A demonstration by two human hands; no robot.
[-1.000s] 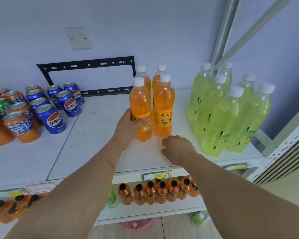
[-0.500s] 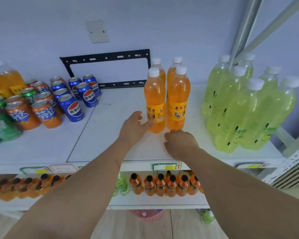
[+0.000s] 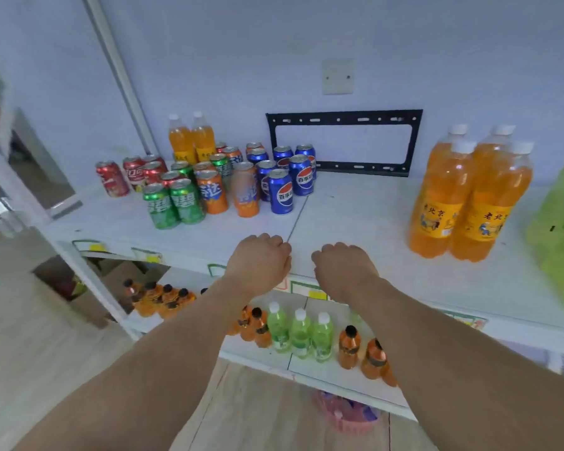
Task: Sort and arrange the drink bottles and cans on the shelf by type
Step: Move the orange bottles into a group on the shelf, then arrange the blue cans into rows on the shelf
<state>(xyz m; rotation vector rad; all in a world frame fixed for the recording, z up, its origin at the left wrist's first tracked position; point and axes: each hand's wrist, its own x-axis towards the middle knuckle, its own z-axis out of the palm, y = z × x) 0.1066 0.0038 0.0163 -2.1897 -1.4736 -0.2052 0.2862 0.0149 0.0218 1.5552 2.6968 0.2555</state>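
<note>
Two orange bottles are standing behind the packed cans, well apart from the four orange bottles at right. Both hands, left hand and right hand, are hovering loosely curled, gripping nothing; reaching over could be toppling cans.

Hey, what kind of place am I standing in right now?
Probably a small shop or a mock-up of one: white shelving with price tags on its edge, stocked with grouped soda cans and orange drink bottles.

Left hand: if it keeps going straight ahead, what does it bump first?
Probably the front blue can. The left hand points up the shelf toward it, though depth is unclear.
</note>
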